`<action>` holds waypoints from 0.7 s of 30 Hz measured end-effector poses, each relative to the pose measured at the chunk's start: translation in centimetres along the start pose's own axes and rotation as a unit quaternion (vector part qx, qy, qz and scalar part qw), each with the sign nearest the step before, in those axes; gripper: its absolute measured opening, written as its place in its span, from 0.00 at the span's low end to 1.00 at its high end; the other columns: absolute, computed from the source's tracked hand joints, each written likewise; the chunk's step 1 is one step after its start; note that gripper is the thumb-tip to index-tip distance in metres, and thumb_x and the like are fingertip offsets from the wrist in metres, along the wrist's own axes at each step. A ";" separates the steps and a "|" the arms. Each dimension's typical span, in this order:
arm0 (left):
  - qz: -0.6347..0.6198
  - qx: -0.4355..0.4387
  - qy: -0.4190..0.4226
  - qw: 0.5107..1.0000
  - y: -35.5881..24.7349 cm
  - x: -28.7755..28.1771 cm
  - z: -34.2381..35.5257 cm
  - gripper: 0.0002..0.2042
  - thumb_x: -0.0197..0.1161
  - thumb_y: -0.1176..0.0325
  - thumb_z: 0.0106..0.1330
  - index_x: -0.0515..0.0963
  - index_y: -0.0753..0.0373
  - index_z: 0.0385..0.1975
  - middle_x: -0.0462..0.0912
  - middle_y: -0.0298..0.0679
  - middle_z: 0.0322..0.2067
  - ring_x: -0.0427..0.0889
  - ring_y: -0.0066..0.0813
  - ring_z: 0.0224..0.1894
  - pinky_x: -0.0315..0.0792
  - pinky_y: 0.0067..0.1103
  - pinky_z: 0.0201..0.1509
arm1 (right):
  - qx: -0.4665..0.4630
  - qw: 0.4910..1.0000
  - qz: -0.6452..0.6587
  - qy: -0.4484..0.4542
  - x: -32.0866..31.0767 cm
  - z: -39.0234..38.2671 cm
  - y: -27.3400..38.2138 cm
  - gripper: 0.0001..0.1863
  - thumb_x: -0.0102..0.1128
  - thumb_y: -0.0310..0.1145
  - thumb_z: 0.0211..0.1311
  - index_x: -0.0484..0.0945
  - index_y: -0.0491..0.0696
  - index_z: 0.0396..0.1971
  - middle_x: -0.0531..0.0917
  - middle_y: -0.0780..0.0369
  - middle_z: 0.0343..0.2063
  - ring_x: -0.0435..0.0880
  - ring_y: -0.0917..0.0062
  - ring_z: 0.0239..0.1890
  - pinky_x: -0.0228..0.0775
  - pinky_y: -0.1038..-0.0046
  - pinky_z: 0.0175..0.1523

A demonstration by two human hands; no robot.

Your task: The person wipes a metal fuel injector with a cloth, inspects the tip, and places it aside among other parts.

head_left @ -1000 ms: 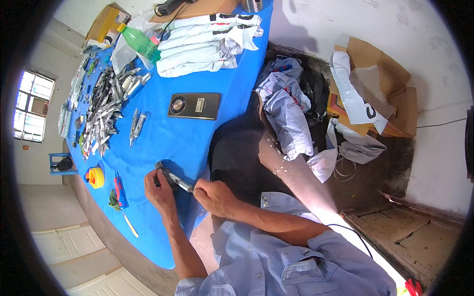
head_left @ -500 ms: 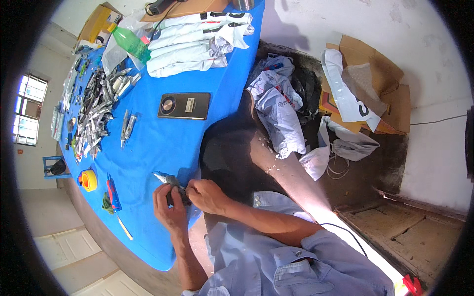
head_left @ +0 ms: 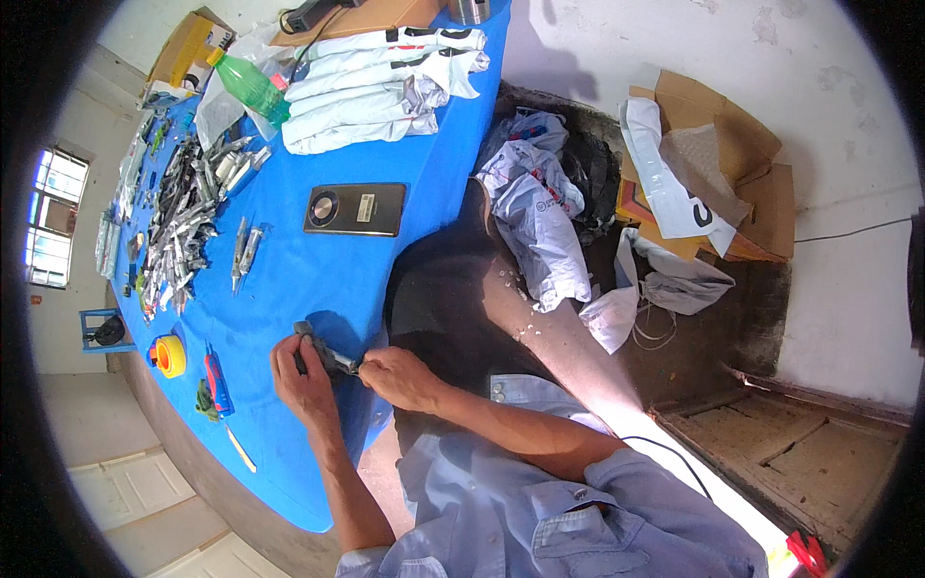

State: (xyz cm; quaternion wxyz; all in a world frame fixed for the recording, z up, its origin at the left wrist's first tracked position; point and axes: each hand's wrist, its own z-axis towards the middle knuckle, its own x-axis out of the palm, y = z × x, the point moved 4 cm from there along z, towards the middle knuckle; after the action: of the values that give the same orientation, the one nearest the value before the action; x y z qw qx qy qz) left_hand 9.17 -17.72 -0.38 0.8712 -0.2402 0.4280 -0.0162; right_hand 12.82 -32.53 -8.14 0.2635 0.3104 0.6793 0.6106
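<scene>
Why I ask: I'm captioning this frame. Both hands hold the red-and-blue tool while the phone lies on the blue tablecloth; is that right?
Not quite: the head view shows the left hand and right hand on a silver tool. The red-and-blue tool lies on the blue tablecloth. The phone does lie there too.

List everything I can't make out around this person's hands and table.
All in the head view:
Silver piece: one end hidden by the grey cloth in the left hand, the other by the right hand's fingers.
Metal cylinder: top cut off by the upper picture edge.
Heap of slim pieces: too small and tangled to count.
Cardboard box: inside partly hidden by a white bag.
</scene>
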 end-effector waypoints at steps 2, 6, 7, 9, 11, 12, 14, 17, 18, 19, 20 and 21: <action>0.004 -0.008 -0.002 1.000 0.7 0.2 0.1 0.04 0.65 0.76 0.73 0.81 0.69 0.42 0.84 0.48 0.40 0.84 0.45 0.40 0.78 0.33 0.45 | -0.034 0.999 0.010 -0.011 0.0 0.1 -0.4 0.17 0.53 0.37 0.68 0.78 0.40 0.24 0.81 0.53 0.22 0.81 0.65 0.27 0.71 0.60 0.35; -0.007 -0.023 -0.026 0.999 1.9 0.6 0.4 0.05 0.65 0.73 0.74 0.82 0.69 0.41 0.85 0.48 0.38 0.83 0.43 0.38 0.77 0.32 0.43 | -0.060 0.998 0.026 0.004 0.5 0.9 -1.9 0.18 0.53 0.40 0.68 0.79 0.42 0.25 0.79 0.57 0.19 0.79 0.72 0.24 0.69 0.65 0.33; -0.010 -0.044 -0.033 0.998 2.6 0.8 0.4 0.06 0.64 0.72 0.75 0.82 0.69 0.41 0.85 0.48 0.37 0.83 0.41 0.37 0.77 0.31 0.43 | -0.024 0.998 0.051 0.004 0.5 0.9 -1.8 0.18 0.53 0.40 0.68 0.79 0.42 0.25 0.79 0.58 0.19 0.79 0.73 0.23 0.69 0.65 0.32; -0.017 -0.085 -0.045 0.995 4.2 0.8 0.4 0.09 0.64 0.69 0.77 0.83 0.70 0.41 0.85 0.46 0.35 0.82 0.37 0.35 0.76 0.30 0.42 | 0.048 0.994 0.101 0.003 0.6 0.6 -1.5 0.17 0.54 0.41 0.67 0.79 0.42 0.26 0.79 0.59 0.19 0.79 0.73 0.23 0.69 0.66 0.31; -0.072 -0.147 -0.024 0.986 5.5 0.7 0.6 0.11 0.63 0.67 0.78 0.83 0.70 0.41 0.85 0.43 0.34 0.80 0.33 0.34 0.75 0.29 0.41 | 0.087 0.988 0.127 0.000 0.3 0.5 -1.0 0.17 0.54 0.41 0.67 0.80 0.42 0.26 0.78 0.60 0.19 0.78 0.74 0.23 0.68 0.66 0.30; -0.100 -0.178 -0.013 0.979 6.2 0.5 0.4 0.12 0.63 0.66 0.78 0.83 0.71 0.41 0.85 0.42 0.34 0.79 0.30 0.33 0.74 0.28 0.40 | 0.106 0.985 0.140 -0.001 0.3 0.4 -0.8 0.17 0.54 0.41 0.66 0.80 0.42 0.26 0.78 0.60 0.18 0.78 0.74 0.22 0.68 0.67 0.30; -0.090 -0.160 -0.017 0.983 5.2 -0.6 -0.1 0.12 0.62 0.66 0.79 0.82 0.71 0.42 0.84 0.40 0.33 0.77 0.27 0.34 0.74 0.27 0.40 | 0.130 0.979 0.157 0.009 0.6 0.5 -0.9 0.15 0.54 0.38 0.66 0.80 0.41 0.27 0.79 0.59 0.20 0.79 0.73 0.23 0.69 0.67 0.30; -0.076 -0.116 0.002 0.990 0.6 -2.0 -1.3 0.09 0.63 0.69 0.77 0.81 0.70 0.42 0.83 0.43 0.34 0.79 0.32 0.35 0.74 0.29 0.41 | -0.059 0.998 -0.008 -0.030 1.5 1.9 -2.2 0.13 0.53 0.35 0.63 0.79 0.40 0.26 0.80 0.56 0.21 0.82 0.66 0.25 0.72 0.62 0.33; -0.061 -0.064 0.007 0.996 -1.0 -1.8 -1.8 0.08 0.64 0.70 0.76 0.81 0.70 0.43 0.83 0.44 0.35 0.80 0.34 0.36 0.75 0.30 0.41 | -0.180 0.975 -0.109 -0.071 2.0 2.2 -2.8 0.16 0.53 0.38 0.63 0.77 0.41 0.24 0.81 0.53 0.19 0.84 0.61 0.27 0.73 0.59 0.35; -0.051 -0.015 0.010 0.999 -1.9 -1.5 -2.2 0.06 0.65 0.72 0.75 0.81 0.69 0.43 0.84 0.46 0.36 0.81 0.37 0.36 0.75 0.31 0.42 | -0.200 0.975 -0.074 -0.058 1.9 2.4 -3.1 0.15 0.52 0.37 0.65 0.75 0.42 0.22 0.77 0.56 0.15 0.81 0.65 0.21 0.70 0.62 0.27; -0.048 0.006 0.008 0.999 -1.7 -1.5 -2.8 0.06 0.65 0.73 0.74 0.81 0.69 0.43 0.84 0.47 0.37 0.82 0.39 0.37 0.76 0.32 0.43 | -0.072 0.997 0.029 -0.029 1.4 2.2 -2.2 0.16 0.52 0.37 0.66 0.75 0.43 0.22 0.76 0.57 0.15 0.79 0.67 0.19 0.68 0.63 0.25; -0.045 0.027 0.006 0.999 -1.4 -1.2 -3.5 0.05 0.65 0.75 0.73 0.81 0.69 0.43 0.84 0.49 0.39 0.82 0.42 0.38 0.77 0.33 0.43 | 0.060 0.990 0.130 0.000 1.5 1.5 -1.3 0.16 0.51 0.37 0.67 0.75 0.44 0.21 0.75 0.58 0.14 0.77 0.68 0.17 0.67 0.64 0.23</action>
State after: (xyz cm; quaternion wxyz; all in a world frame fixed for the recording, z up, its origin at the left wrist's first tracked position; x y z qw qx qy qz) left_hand 6.02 -20.13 -0.66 0.8732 -0.2357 0.4210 -0.0685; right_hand 12.83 -30.47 -9.54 0.1629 0.4113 0.6685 0.5978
